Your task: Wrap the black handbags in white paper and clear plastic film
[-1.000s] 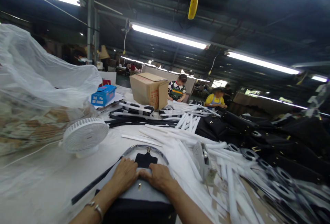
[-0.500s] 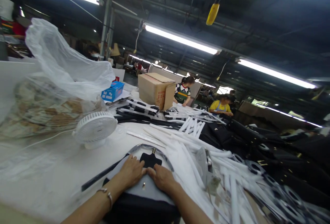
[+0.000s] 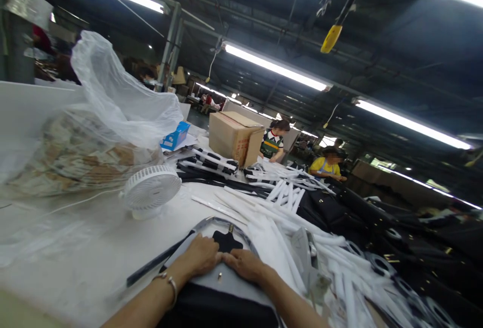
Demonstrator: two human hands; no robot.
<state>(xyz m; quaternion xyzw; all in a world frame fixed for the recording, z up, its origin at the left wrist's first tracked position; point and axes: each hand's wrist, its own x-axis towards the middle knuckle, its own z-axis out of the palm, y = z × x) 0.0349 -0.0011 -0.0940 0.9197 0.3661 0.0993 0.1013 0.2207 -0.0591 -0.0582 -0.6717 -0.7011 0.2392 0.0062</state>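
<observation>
In front of me lies what looks like a bag (image 3: 202, 285), with a grey panel and black material at its near side. A black tab (image 3: 227, 242) with a gold-coloured metal end lies on its far part, and a small metal fitting (image 3: 219, 276) shows on the grey panel. My left hand (image 3: 204, 255), with a bracelet at the wrist, has its fingers curled on the panel just left of the tab. From the other side my right hand (image 3: 244, 263) grips it, the thumbs meeting below the tab. The fingertips are partly hidden. A dark strip (image 3: 158, 258) runs out to the left.
A white fan (image 3: 153, 189) and a large clear plastic bag (image 3: 94, 157) stand to the left. White tubes (image 3: 289, 194) and a carton (image 3: 230, 137) lie beyond. Black bag pieces (image 3: 350, 217) are piled right. Two co-workers (image 3: 273, 142) sit further back.
The whole view has shifted, so things sit further right and slightly lower. Both my hands stay on the bag, the left fingers now more curled and the thumbs closer together.
</observation>
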